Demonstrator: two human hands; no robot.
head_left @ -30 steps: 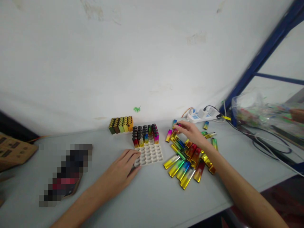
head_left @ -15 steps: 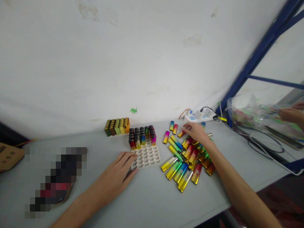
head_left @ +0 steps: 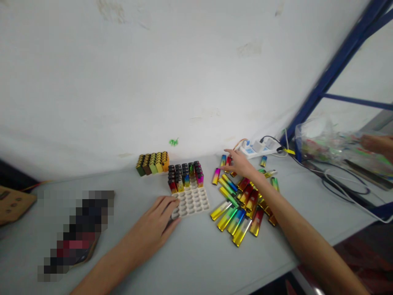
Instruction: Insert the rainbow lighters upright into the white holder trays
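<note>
A white tray (head_left: pixel 194 201) with rows of pockets lies on the table. Its far rows hold upright lighters (head_left: pixel 185 177) with dark tops; the near pockets are bare. My left hand (head_left: pixel 161 213) grips the tray's left edge, fingers on the rim and thumb at the near corner. To the right lies a loose pile of shiny, gradient-coloured lighter cases (head_left: pixel 236 223). My right hand (head_left: pixel 241 164) hovers at the pile's far left, thumb and index finger apart. Beneath and beside its fingers are a pink-yellow case (head_left: pixel 216 176), a blue case (head_left: pixel 223 160) and a red one, partly covered.
Behind the tray stands a block of gold-topped lighters (head_left: pixel 153 163). A white power strip (head_left: pixel 258 148) with cables sits against the wall. On the left are a blurred-out item (head_left: pixel 80 233) and a cardboard box (head_left: pixel 15 205). Far right, another person's hand (head_left: pixel 376 143) is near plastic bags (head_left: pixel 325 143).
My right hand has moved left from over the pile to the cases at its far left, and its fingers have spread. My left hand stays on the tray.
</note>
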